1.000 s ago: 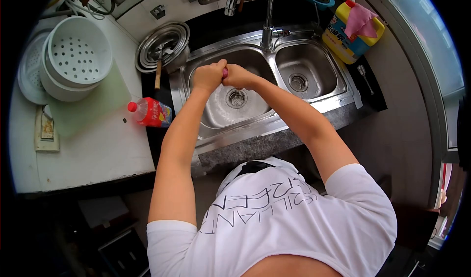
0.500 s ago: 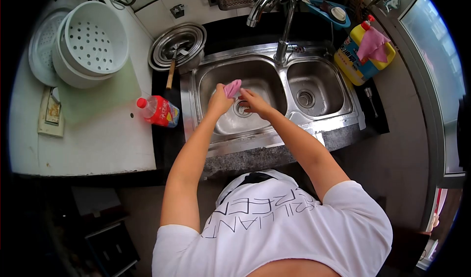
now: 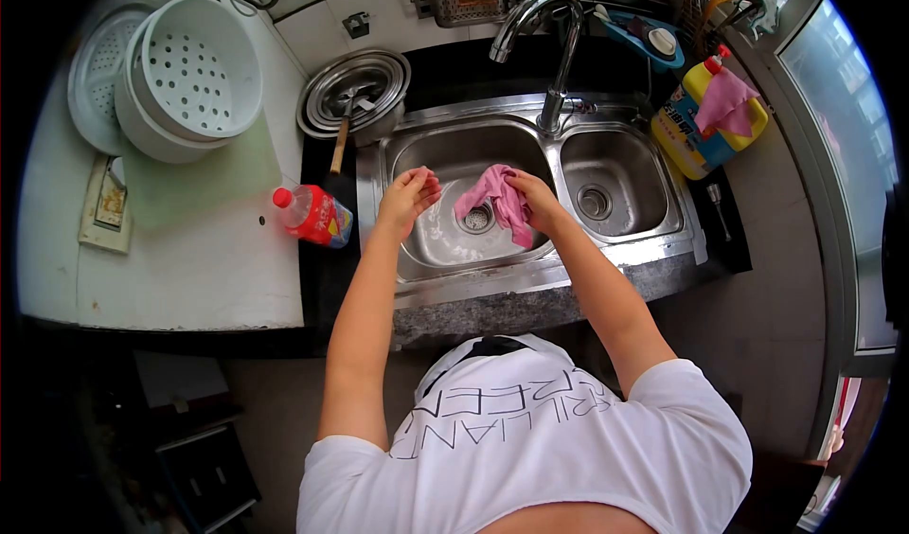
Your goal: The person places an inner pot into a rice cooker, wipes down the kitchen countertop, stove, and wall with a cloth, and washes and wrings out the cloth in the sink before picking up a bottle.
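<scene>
A crumpled pink cloth (image 3: 496,191) hangs from my right hand (image 3: 536,199) over the large basin of the steel double sink (image 3: 436,271). My right fingers pinch its upper right corner, and the rest droops in folds beside the drain (image 3: 478,218). On the left side of the same basin, my left hand (image 3: 409,199) is held in the air, apart from the cloth. Its fingers are loosely bent and a little apart, with nothing visible in them.
The chrome faucet (image 3: 559,61) rises behind the sink. Left of it are nested steel bowls (image 3: 312,117), a red-capped bottle (image 3: 317,217) and a white strainer pot (image 3: 189,84). A yellow jug (image 3: 689,136) with another pink cloth (image 3: 727,103) stands right.
The cloth has passed from my left hand to my right and now hangs loosely unfolded. My hands have moved farther apart, and the view has shifted slightly.
</scene>
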`<state>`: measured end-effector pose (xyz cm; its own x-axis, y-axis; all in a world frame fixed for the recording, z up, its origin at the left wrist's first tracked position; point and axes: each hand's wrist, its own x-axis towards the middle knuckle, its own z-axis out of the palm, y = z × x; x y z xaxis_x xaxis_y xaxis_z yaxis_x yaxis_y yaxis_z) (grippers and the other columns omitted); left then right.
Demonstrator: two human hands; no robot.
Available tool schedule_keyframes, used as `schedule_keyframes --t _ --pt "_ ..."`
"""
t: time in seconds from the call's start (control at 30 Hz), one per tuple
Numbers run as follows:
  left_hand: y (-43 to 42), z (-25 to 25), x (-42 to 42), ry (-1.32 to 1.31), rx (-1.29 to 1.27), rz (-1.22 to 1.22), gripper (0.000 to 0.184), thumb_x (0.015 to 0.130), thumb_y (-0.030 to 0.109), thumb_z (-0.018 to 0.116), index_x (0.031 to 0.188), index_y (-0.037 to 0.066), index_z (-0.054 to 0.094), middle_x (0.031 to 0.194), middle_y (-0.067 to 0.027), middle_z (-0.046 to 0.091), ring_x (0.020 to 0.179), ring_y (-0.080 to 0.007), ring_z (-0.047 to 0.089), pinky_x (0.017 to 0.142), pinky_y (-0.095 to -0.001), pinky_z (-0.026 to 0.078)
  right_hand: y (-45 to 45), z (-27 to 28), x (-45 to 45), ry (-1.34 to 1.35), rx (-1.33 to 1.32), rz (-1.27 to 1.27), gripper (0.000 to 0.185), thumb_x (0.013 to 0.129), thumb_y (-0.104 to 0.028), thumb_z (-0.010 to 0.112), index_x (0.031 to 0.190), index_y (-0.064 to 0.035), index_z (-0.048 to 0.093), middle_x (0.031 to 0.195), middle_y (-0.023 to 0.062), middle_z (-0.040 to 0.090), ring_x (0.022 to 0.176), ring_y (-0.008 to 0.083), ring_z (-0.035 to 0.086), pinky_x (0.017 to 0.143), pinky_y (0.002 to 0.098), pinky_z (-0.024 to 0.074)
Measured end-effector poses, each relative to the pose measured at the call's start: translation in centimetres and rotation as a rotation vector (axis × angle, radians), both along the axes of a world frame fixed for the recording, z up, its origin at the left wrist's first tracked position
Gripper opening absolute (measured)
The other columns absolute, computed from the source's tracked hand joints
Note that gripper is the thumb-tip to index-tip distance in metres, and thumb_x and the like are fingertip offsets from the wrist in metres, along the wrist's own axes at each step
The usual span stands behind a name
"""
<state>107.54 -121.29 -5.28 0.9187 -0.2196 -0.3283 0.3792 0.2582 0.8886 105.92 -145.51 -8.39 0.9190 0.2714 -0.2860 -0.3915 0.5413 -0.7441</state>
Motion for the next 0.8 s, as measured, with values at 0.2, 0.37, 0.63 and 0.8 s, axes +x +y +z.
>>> schedule_keyframes --t 0.2,0.37,0.63,0.8 --pt "-4.2 1.2 -3.4 -0.277 0.328 -0.287 0.052 0.076 0.018 0.069 0.121 0.010 0.043 0.104 -0.0066 0.054 0.087 -0.0115 0.055 0.072 -0.0290 0.049 1.6 0.6 0.4 -0.025 -0.422 -0.083 0.024 0.088 -0.023 0.050 0.097 -0.0012 0.056 0.083 0.0050 0.060 0.070 0.0104 0.057 0.062 0.0244 0.0461" --pt "-3.1 -0.5 -1.4 -0.144 0.216 -0.227 0.041 0.080 0.021 0.064 0.115 0.008 0.049 0.099 -0.0039 0.056 0.080 -0.0100 0.056 0.068 -0.0262 0.048 0.3 2.1 -0.2 -0.029 -0.406 0.097 0.032 0.088 -0.029 0.051 0.095 0.0011 0.060 0.083 0.0065 0.062 0.069 0.0103 0.056 0.063 0.0233 0.0457" --pt "-4.2 0.1 -0.2 -0.171 0.119 -0.105 0.025 0.087 0.023 0.055 0.100 0.002 0.056 0.089 -0.0049 0.059 0.078 -0.0111 0.056 0.068 -0.0238 0.046 2.0 3.1 -1.2 -0.534 -0.629 0.089 0.042 0.081 -0.030 0.062 0.113 -0.0037 0.054 0.112 0.0116 0.056 0.102 0.0188 0.055 0.084 0.0309 0.0443" --pt "-4.1 1.2 -0.4 -0.049 0.048 0.048 0.024 0.088 0.025 0.053 0.101 0.005 0.053 0.089 -0.0047 0.058 0.079 -0.0118 0.058 0.063 -0.0237 0.048 3.1 1.8 -1.4 -0.640 -0.777 -0.079 0.048 0.075 -0.024 0.069 0.115 -0.0025 0.051 0.114 0.0110 0.054 0.100 0.0193 0.055 0.083 0.0319 0.0448"
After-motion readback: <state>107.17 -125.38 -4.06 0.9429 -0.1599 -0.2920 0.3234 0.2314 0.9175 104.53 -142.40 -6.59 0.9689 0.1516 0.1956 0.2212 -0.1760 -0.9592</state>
